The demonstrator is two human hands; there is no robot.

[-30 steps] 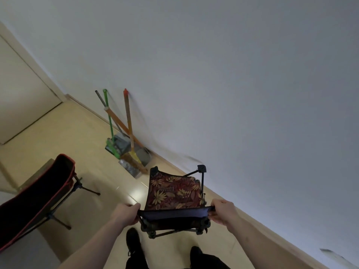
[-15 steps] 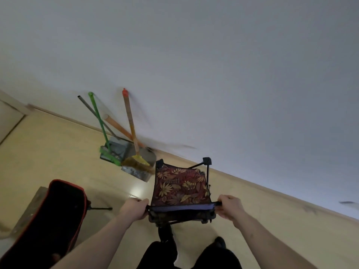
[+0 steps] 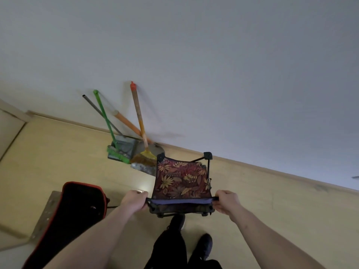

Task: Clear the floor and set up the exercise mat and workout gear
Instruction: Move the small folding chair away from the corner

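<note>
Floral camp chair, seat pointing toward wall, both hands gripping

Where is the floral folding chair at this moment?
In the head view, the floral folding chair is at centre, held at its near edge by the left hand and right hand, just right of the brooms leaning on the wall.

Both bare forearms reach forward and converge, the left hand and right hand level with each other, each with fingers curled in a grip round one end of the chair top edge.
</note>
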